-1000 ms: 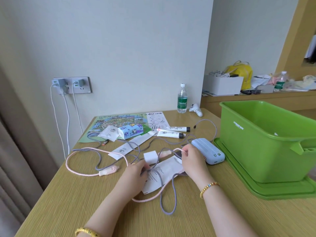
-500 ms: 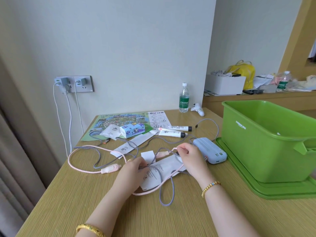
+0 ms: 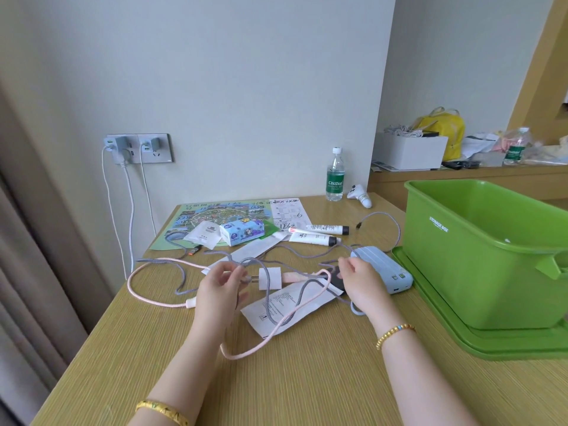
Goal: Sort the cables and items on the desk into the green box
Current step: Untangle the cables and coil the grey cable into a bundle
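A grey braided cable and a pink cable lie tangled across the desk's middle. My left hand pinches the grey cable just left of a white charger plug. To the right, my right hand pinches the pink cable where it bends, beside a blue power bank. Both cables cross a white paper packet. The green box stands open at the right on its green lid.
Behind the tangle lie two white tubes, a small tissue pack, sachets and a printed map. A water bottle and a white controller stand near the wall. White leads hang from the wall socket.
My left hand has lifted off the paper packet and moved left, pinching the grey cable. The charger plug and pink cable are now drawn out between my two hands.
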Demonstrator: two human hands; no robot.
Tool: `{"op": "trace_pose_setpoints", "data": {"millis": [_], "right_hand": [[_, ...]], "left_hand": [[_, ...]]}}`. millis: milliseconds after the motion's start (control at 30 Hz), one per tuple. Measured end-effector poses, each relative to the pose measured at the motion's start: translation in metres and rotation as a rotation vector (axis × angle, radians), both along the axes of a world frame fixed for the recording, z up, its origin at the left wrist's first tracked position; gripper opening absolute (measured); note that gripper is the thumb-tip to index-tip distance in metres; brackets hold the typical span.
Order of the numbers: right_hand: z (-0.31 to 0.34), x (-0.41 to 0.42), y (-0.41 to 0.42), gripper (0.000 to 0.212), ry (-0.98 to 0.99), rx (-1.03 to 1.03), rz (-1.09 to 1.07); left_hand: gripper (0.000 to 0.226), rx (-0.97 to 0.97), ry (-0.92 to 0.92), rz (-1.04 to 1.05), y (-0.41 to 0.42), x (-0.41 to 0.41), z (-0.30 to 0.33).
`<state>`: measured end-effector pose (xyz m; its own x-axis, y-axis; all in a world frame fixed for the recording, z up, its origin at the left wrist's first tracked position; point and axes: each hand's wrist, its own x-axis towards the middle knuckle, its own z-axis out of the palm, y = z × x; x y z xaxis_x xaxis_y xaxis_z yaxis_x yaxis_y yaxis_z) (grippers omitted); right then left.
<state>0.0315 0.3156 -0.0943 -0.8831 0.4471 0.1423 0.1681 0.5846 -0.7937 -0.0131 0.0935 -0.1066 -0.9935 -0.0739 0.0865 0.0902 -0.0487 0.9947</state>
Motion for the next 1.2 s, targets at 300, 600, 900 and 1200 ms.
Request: {"op": "trace_pose_setpoints", "data": {"millis": [300, 600, 900, 1200], "right_hand": [[-0.002, -0.003, -0.012, 0.032, 0.221, -0.076, -0.027], [-0.006, -0.005, -0.012, 0.041, 0.2, -0.087, 0.075], [-0.001, -0.002, -0.016, 0.043, 0.311, -0.067, 0.084], [0.014, -0.012, -0.075, 0.034, 0.17, 0.293, 0.243]], "left_hand": [[0.006, -0.566, 0.438, 0.111, 0.004, 0.015, 0.006], [0.011, -0.408, 0.676, 0.096, 0.004, 0.036, 0.027], [0.037, -1.038, 0.539, 0.013, -0.009, 0.022, 0.019], [0.03, -0.847, 0.317, 0.265, -0.059, -0.024, 0.012]]}}
